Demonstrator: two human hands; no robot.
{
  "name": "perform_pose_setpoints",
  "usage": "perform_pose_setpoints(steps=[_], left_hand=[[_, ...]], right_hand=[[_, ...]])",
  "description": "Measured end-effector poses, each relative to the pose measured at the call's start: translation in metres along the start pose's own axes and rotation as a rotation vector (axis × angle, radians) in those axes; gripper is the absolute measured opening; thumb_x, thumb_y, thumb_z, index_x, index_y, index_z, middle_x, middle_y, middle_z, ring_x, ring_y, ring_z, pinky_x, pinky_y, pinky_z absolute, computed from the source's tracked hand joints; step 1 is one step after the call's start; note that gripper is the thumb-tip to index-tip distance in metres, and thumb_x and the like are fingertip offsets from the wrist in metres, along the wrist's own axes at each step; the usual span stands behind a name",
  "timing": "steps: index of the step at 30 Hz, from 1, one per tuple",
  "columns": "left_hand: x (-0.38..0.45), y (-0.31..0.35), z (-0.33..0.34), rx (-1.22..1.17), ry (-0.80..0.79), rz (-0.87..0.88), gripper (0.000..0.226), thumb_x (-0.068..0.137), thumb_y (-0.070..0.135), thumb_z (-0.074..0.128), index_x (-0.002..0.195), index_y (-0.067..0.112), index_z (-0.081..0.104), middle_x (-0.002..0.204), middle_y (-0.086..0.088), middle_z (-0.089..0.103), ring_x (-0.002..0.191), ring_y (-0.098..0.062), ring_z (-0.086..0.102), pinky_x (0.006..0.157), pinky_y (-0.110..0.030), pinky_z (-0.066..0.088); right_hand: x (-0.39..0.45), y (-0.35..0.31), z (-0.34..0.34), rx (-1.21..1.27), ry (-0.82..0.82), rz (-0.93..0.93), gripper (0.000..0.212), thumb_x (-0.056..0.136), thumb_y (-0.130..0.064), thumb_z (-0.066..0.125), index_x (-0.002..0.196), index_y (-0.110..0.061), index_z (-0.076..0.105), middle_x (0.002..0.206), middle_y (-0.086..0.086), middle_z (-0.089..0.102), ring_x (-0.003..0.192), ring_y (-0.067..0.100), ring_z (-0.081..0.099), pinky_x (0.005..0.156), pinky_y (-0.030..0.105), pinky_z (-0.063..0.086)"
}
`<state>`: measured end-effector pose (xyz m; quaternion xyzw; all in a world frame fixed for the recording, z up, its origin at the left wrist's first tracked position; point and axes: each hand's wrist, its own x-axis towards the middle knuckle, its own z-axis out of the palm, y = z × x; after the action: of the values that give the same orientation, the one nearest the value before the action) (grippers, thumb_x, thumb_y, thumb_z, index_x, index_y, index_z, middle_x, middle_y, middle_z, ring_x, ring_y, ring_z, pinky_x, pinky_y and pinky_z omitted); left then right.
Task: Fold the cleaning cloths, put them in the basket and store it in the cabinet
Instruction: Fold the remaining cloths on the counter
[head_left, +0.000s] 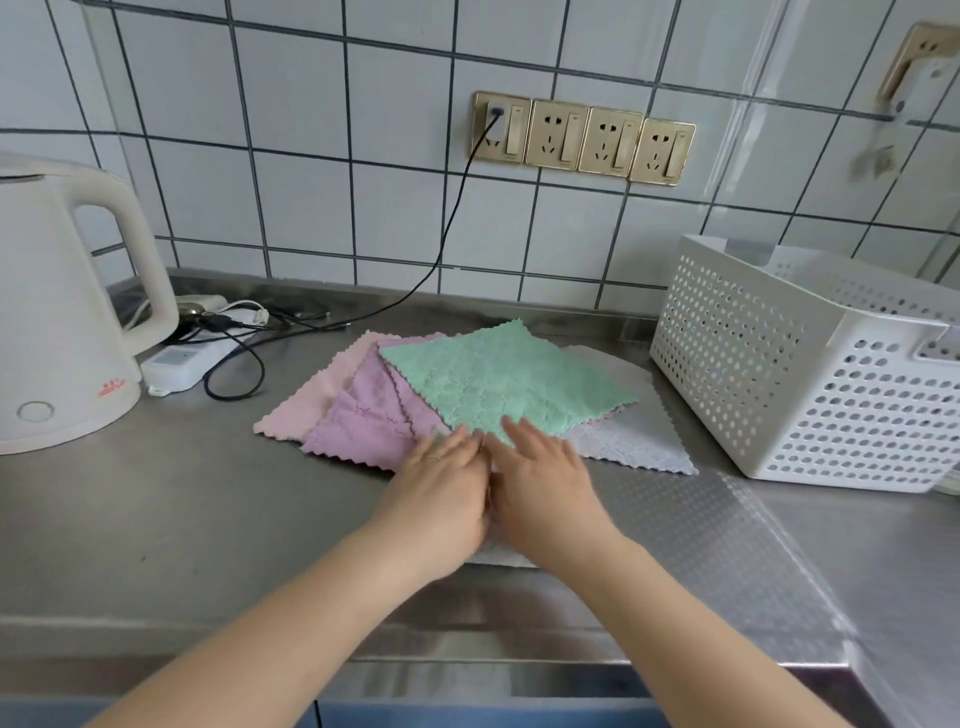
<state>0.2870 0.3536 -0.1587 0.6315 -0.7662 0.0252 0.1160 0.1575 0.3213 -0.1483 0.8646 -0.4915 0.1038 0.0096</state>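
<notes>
Head view: a stainless steel desk (156, 509) runs along a white tiled wall (311, 156), its front edge crossing the lower part of the frame. At frame centre lies a fanned pile of cleaning cloths with zigzag edges: a green cloth (504, 379) on top, a purple cloth (363, 415) under it to the left, a pink cloth (311, 395) further left, and a pale grey cloth (634, 436) showing to the right. All lie flat and unfolded.

The left hand (441, 499) and right hand (545, 488) rest side by side, touching, on the pile's near corner. Their fingers (519, 434) are stretched out flat, pressing down and gripping nothing; the tips reach the green cloth's near edge.

At right of frame a white perforated basket (779, 374) stands upright on the desk, just beside the grey cloth's right edge but apart from it. At far left a white electric kettle (57, 332) stands, with a white power strip (176, 364) and tangled black cable (234, 374) between it and the cloths. Four brass wall sockets (584, 137) sit on the wall above the pile.

Bare desk lies open in the lower left of the frame, and a narrower strip before the basket.
</notes>
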Motion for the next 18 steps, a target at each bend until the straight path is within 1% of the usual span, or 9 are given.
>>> perform_pose_setpoints(steps=[2, 3, 5, 6, 8, 9, 13, 16, 18], left_hand=[[0.003, 0.002, 0.011, 0.038, -0.117, -0.031, 0.061, 0.097, 0.025, 0.034, 0.15, 0.012, 0.009, 0.159, -0.004, 0.006, 0.147, -0.016, 0.001, 0.119, -0.037, 0.0], [0.004, 0.0, 0.017, 0.025, -0.147, -0.051, 0.059, 0.098, 0.025, 0.031, 0.15, 0.013, 0.006, 0.159, -0.004, 0.004, 0.146, -0.016, -0.001, 0.119, -0.038, -0.001], [0.004, -0.005, 0.023, -0.013, -0.158, -0.084, 0.055, 0.1, 0.026, 0.024, 0.151, 0.014, 0.004, 0.159, -0.002, -0.002, 0.146, -0.014, -0.005, 0.119, -0.039, -0.001], [0.003, -0.008, 0.025, -0.018, -0.162, -0.091, 0.054, 0.101, 0.028, 0.022, 0.151, 0.015, 0.004, 0.159, -0.001, -0.005, 0.146, -0.013, -0.007, 0.119, -0.04, -0.002], [0.0, -0.011, 0.025, -0.03, -0.186, -0.11, 0.055, 0.101, 0.032, 0.02, 0.151, 0.016, 0.002, 0.159, 0.001, -0.009, 0.145, -0.012, -0.01, 0.119, -0.04, -0.003], [0.0, -0.012, 0.024, -0.041, -0.187, -0.126, 0.056, 0.101, 0.034, 0.02, 0.151, 0.017, 0.001, 0.159, 0.001, -0.011, 0.145, -0.011, -0.012, 0.118, -0.04, -0.004], [-0.007, -0.019, 0.021, -0.018, -0.191, -0.195, 0.065, 0.097, 0.051, 0.016, 0.151, 0.019, 0.001, 0.159, -0.004, -0.01, 0.146, -0.017, -0.011, 0.118, -0.041, -0.004], [-0.018, -0.031, 0.014, 0.043, -0.114, -0.257, 0.09, 0.075, 0.07, -0.002, 0.151, 0.022, 0.007, 0.158, -0.005, 0.012, 0.146, -0.021, 0.006, 0.119, -0.04, 0.002], [-0.025, -0.034, 0.009, 0.01, -0.068, -0.253, 0.076, 0.086, 0.067, 0.015, 0.149, 0.023, 0.018, 0.153, 0.002, 0.03, 0.142, -0.016, 0.023, 0.118, -0.038, 0.009]], right_hand=[[0.001, -0.008, 0.016, 0.034, -0.099, -0.024, 0.056, 0.095, -0.026, 0.026, 0.15, -0.021, 0.017, 0.158, -0.003, 0.014, 0.146, 0.016, 0.008, 0.115, 0.043, 0.009], [0.001, -0.006, 0.024, 0.053, -0.119, -0.014, 0.061, 0.09, -0.032, 0.014, 0.15, -0.022, 0.015, 0.158, -0.003, 0.014, 0.146, 0.016, 0.009, 0.115, 0.042, 0.01], [-0.002, 0.002, 0.034, 0.074, -0.102, 0.002, 0.079, 0.076, -0.041, -0.006, 0.151, -0.022, 0.014, 0.158, -0.004, 0.013, 0.146, 0.016, 0.009, 0.115, 0.041, 0.009], [-0.004, 0.006, 0.036, 0.059, -0.106, 0.011, 0.076, 0.08, -0.042, -0.005, 0.151, -0.023, 0.014, 0.159, -0.004, 0.011, 0.146, 0.015, 0.007, 0.115, 0.042, 0.008], [-0.008, 0.011, 0.035, 0.041, -0.129, 0.05, 0.058, 0.096, -0.043, 0.01, 0.151, -0.025, 0.012, 0.159, -0.005, 0.007, 0.146, 0.014, 0.003, 0.116, 0.046, 0.006], [-0.011, 0.014, 0.033, 0.051, -0.132, 0.074, 0.055, 0.099, -0.044, 0.017, 0.151, -0.026, 0.011, 0.159, -0.006, 0.004, 0.146, 0.013, 0.001, 0.116, 0.048, 0.005], [-0.021, 0.03, 0.026, 0.053, -0.174, 0.192, 0.059, 0.097, -0.055, 0.021, 0.15, -0.031, 0.009, 0.159, -0.001, 0.002, 0.147, 0.018, -0.001, 0.116, 0.053, 0.006], [-0.03, 0.038, 0.017, 0.029, -0.15, 0.259, 0.066, 0.093, -0.062, 0.026, 0.149, -0.031, 0.011, 0.156, 0.002, 0.02, 0.146, 0.022, 0.009, 0.115, 0.054, 0.006], [-0.031, 0.038, 0.013, 0.103, -0.139, 0.27, 0.065, 0.092, -0.06, 0.035, 0.148, -0.031, 0.018, 0.148, 0.0, 0.036, 0.142, 0.022, 0.023, 0.115, 0.053, 0.01]])
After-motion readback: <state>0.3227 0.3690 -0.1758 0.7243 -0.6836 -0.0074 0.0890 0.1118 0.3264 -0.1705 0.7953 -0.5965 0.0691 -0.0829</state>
